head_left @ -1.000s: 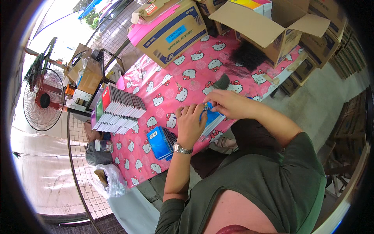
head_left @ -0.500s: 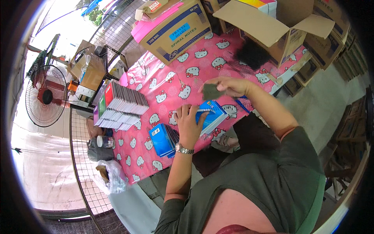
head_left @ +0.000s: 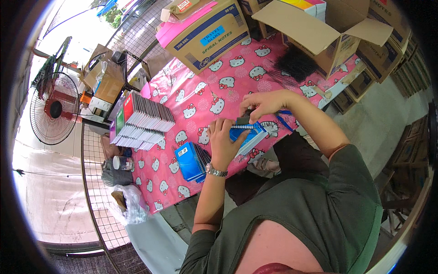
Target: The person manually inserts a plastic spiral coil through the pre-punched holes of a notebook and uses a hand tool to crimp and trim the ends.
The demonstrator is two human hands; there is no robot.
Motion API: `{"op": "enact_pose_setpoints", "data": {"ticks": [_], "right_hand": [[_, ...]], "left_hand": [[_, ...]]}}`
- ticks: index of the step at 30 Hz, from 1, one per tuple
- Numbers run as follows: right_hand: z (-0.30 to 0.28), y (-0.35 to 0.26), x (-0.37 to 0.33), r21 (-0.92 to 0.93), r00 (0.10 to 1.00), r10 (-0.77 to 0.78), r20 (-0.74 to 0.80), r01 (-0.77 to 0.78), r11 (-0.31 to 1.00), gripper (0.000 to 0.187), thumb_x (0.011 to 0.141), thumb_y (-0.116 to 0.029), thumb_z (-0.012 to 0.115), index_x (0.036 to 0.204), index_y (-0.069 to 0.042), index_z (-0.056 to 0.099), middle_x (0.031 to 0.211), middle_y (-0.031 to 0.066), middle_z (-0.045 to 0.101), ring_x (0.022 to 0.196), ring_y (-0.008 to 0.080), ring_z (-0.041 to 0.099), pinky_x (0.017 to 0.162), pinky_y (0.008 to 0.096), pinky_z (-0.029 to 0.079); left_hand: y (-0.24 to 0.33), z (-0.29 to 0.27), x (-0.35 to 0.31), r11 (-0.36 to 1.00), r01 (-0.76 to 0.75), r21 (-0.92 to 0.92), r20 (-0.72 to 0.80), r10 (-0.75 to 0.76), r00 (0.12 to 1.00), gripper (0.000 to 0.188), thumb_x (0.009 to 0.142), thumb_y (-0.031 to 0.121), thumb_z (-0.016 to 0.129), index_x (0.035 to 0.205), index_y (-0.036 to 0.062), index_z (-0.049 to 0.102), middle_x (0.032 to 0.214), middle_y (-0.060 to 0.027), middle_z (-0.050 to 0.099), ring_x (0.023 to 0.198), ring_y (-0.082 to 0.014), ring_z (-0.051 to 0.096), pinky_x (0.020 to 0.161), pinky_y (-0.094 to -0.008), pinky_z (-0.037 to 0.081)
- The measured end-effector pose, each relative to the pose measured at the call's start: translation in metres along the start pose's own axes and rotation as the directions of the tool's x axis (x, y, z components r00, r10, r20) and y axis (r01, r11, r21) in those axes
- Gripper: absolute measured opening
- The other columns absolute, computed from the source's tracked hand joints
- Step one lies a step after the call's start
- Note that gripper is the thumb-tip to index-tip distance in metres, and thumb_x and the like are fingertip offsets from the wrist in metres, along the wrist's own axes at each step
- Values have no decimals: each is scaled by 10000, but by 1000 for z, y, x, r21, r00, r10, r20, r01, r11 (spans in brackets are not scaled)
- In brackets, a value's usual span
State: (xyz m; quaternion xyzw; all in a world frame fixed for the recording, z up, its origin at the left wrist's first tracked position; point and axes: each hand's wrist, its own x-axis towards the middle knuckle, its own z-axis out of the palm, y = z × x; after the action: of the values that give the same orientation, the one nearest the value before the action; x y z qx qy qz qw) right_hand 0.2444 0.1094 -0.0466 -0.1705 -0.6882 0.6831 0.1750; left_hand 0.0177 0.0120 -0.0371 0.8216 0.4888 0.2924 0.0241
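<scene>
A blue-covered notebook with a thick white page edge lies near the table's front edge. My left hand grips its left end, the thumb pressed across the cover beside a narrow white strip with dark marks. In my closed right hand is a small dark green pad, touching down at the strip's far side. What lies under the fingers is partly hidden. To the left of my left wrist rests a small stack of blue spiral notebooks.
Tall stacks of spiral notebooks stand at the left. Behind are a closed carton and an open carton, with black netting beside it. A plastic bag hangs at the left edge; a fan stands beyond.
My right hand has lowered the dark green pad from above the table onto the far side of the blue notebook. My left hand stays nearly where it was.
</scene>
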Motion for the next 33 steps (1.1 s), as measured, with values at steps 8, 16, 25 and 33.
{"op": "enact_pose_setpoints", "data": {"ticks": [8,16,25,33], "right_hand": [[-3,-4,8,17,1000,19,-12,-18,1000,499,810,-302,706,1237,-73,586,1118,33,588,1045,129,558,918,298,455],[-4,-4,32,30,993,99,71,-101,994,466,814,-289,695,1215,-75,591,1080,14,599,1022,109,568,852,282,471],[4,-9,41,252,991,-15,129,-18,968,469,804,-312,705,1174,-39,615,993,28,626,938,116,606,823,264,476],[0,0,48,311,990,-72,121,31,950,439,784,-260,718,1144,-23,637,1022,34,653,915,120,609,825,270,478]], "left_hand": [[-3,2,0,999,34,-23,-38,-35,999,472,699,302,854,969,17,591,935,-118,596,946,-331,536,821,-435,431],[-24,-14,-7,978,118,-173,35,-113,993,347,778,190,803,1006,15,609,1006,-128,593,1011,-341,513,880,-446,431],[-45,-7,-11,838,285,-466,167,-233,958,298,794,120,803,989,-5,616,951,-84,603,754,-181,591,613,-290,469],[-61,10,-18,769,302,-564,126,-281,951,325,759,104,830,977,-4,613,913,-76,622,771,-170,612,646,-290,504]]}}
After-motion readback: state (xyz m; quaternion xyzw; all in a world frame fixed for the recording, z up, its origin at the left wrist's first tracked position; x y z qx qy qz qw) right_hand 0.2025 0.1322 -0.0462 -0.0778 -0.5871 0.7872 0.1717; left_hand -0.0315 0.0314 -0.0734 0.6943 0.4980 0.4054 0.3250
